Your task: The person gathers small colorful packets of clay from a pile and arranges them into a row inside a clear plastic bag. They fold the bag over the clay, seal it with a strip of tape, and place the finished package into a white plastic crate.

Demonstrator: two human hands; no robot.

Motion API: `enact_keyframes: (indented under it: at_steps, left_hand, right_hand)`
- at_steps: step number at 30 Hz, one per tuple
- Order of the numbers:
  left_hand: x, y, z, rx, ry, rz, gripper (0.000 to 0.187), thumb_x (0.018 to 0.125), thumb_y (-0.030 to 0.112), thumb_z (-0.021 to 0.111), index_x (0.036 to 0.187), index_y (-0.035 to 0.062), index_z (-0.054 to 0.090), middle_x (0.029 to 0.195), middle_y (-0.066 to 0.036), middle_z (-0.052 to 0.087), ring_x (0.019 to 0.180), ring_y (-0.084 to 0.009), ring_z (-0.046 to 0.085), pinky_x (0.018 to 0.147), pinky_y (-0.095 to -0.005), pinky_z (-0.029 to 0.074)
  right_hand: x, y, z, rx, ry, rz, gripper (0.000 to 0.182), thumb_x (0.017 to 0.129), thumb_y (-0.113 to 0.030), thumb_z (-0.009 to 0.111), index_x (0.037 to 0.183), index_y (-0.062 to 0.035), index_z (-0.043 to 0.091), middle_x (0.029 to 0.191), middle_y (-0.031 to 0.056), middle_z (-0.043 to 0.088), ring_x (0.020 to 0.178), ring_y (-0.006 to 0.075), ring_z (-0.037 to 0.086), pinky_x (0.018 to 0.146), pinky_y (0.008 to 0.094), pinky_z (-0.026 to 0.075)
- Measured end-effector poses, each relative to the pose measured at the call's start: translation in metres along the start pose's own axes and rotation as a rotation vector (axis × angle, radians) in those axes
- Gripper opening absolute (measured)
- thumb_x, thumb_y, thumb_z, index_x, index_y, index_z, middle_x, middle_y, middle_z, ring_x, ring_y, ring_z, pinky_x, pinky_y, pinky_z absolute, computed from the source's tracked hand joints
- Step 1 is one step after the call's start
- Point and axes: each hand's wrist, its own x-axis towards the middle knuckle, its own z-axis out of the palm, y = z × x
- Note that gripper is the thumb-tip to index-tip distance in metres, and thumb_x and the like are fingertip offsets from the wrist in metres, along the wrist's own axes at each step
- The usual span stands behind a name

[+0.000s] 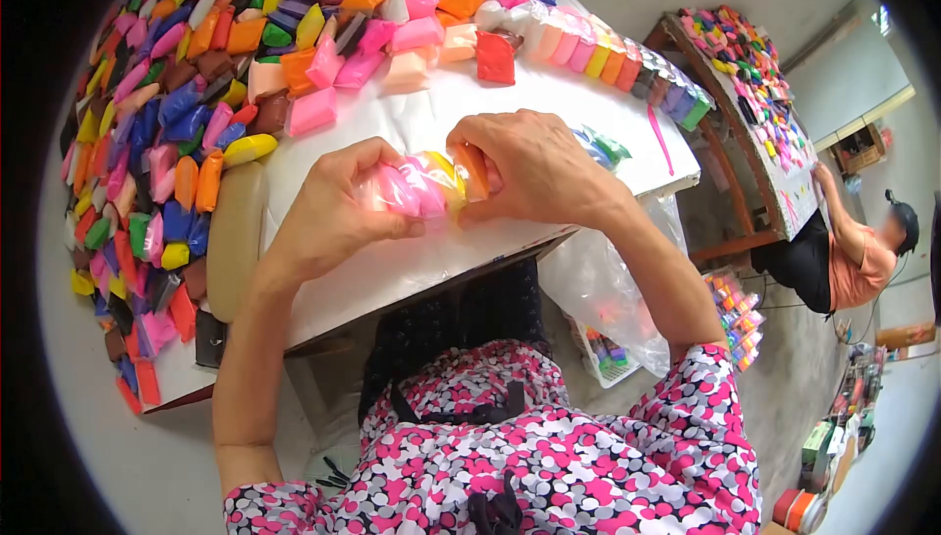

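Observation:
Over the white table top (392,270), a short row of plastic-wrapped coloured packets (421,185), looking like modelling clay, is held between my hands. Pink ones lie at its left, then yellow, then orange. My left hand (333,204) is closed around the pink end, thumb at the near side. At the orange end, my right hand (539,168) grips with curled fingers, which partly hide the packets there. Beyond my right hand lies a longer row of packets in clear plastic (598,57). A few green and blue packets (606,147) rest just right of that hand.
A large heap of loose coloured packets (181,114) covers the table's left and far side. Beside it lie a beige oblong block (237,241) and a pink strip (660,141). Below the edge are a plastic bag (627,280) and white basket (606,359). A person (863,256) works at another table.

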Motion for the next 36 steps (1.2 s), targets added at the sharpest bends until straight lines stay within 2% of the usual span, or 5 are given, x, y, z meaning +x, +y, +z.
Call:
enact_keyframes:
  at_steps: [7,16,28,32,36]
  left_hand:
    - [-0.006,0.002,0.006,-0.168,0.032,0.066,0.051,0.069,0.013,0.085,0.112,-0.0024,0.064,0.093,-0.004,0.066,0.089,-0.0097,0.06,0.085,-0.0278,0.049]
    - [-0.007,0.017,0.006,0.614,0.257,0.511,0.064,0.07,0.027,0.082,0.121,-0.0052,0.061,0.104,-0.021,0.068,0.094,-0.0347,0.065,0.087,-0.0366,0.05]
    - [0.0,0.008,0.007,0.094,-0.076,0.066,0.06,0.075,0.008,0.078,0.13,-0.004,0.056,0.102,-0.003,0.061,0.084,-0.0078,0.056,0.076,-0.0246,0.049]
    - [-0.009,0.018,0.0,0.278,-0.019,0.156,0.066,0.072,0.021,0.08,0.129,-0.0023,0.057,0.115,-0.019,0.066,0.105,-0.028,0.063,0.093,-0.0367,0.047]
    - [-0.003,0.028,0.005,0.409,0.095,0.318,0.068,0.072,0.029,0.082,0.128,-0.003,0.057,0.117,-0.021,0.066,0.11,-0.0317,0.063,0.094,-0.04,0.047]
  right_hand:
    - [-0.008,0.006,-0.009,0.25,0.028,-0.118,0.055,0.065,-0.029,0.084,0.11,-0.0045,0.064,0.087,0.0129,0.066,0.083,0.0311,0.064,0.077,0.0391,0.048]
    - [-0.008,0.009,0.0,0.05,0.12,-0.158,0.051,0.069,-0.028,0.08,0.111,-0.0041,0.065,0.09,0.0127,0.065,0.085,0.0308,0.063,0.078,0.0396,0.048]
    - [-0.019,0.005,-0.024,-0.083,-0.125,0.028,0.062,0.06,-0.031,0.084,0.115,-0.0085,0.064,0.105,0.0112,0.068,0.105,0.0298,0.063,0.092,0.0405,0.043]
    - [-0.059,0.031,-0.047,-0.209,0.058,0.077,0.098,0.053,-0.03,0.089,0.14,-0.0101,0.05,0.138,0.0165,0.054,0.136,0.034,0.041,0.115,0.0419,0.031]
    - [-0.069,0.048,-0.04,-0.201,0.191,0.0,0.087,0.057,-0.033,0.088,0.134,-0.009,0.055,0.128,0.0165,0.061,0.129,0.0335,0.049,0.109,0.043,0.036]
